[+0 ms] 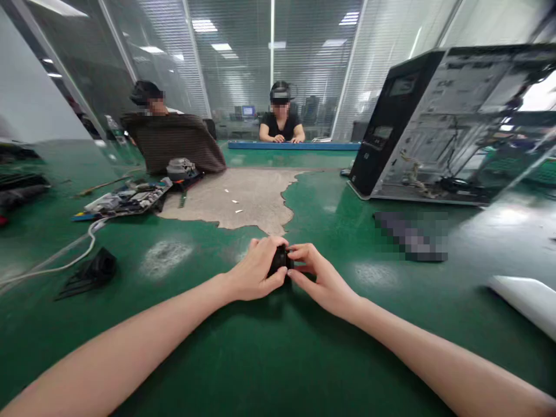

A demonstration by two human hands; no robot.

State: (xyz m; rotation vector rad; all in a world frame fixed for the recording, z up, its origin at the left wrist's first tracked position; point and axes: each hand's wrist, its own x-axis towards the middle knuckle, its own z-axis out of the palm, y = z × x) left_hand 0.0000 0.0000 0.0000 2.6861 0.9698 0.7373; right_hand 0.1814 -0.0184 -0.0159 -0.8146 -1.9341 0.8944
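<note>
Both my hands meet at the middle of the green table (278, 359) around a small black part (280, 259). My left hand (256, 272) curls its fingers over the part from the left and covers most of it. From the right, my right hand (319, 275) pinches the part between thumb and fingers. What kind of part it is cannot be made out.
An opened computer case (438, 121) stands at the right. Circuit boards and parts (130, 197) lie at the left, with a white cable (65, 258) and a black bracket (93, 269). A white object (527, 301) lies at the right edge. Two people sit at the far side.
</note>
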